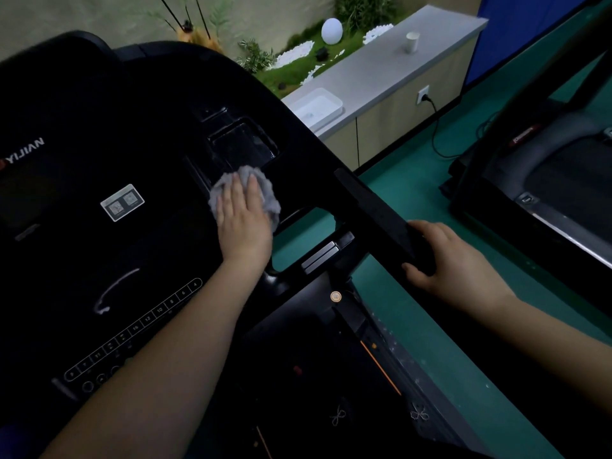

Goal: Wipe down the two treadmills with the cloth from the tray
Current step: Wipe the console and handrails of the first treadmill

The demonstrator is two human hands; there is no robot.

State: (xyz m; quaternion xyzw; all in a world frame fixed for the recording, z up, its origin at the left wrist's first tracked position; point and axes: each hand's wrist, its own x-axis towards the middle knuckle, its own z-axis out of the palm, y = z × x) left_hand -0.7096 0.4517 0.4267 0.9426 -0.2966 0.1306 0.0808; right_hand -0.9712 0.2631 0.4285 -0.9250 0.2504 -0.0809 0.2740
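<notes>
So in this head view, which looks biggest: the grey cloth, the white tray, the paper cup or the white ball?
1. white tray
2. grey cloth, similar to the tray but nearer, so unsure
3. white ball
4. paper cup

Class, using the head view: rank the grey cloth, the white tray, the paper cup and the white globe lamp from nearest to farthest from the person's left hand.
From the left hand:
1. Grey cloth, directly under the hand on the treadmill console.
2. White tray, on the near end of the counter, up and right.
3. Paper cup and white globe lamp, both farther back; too close to call.
</notes>
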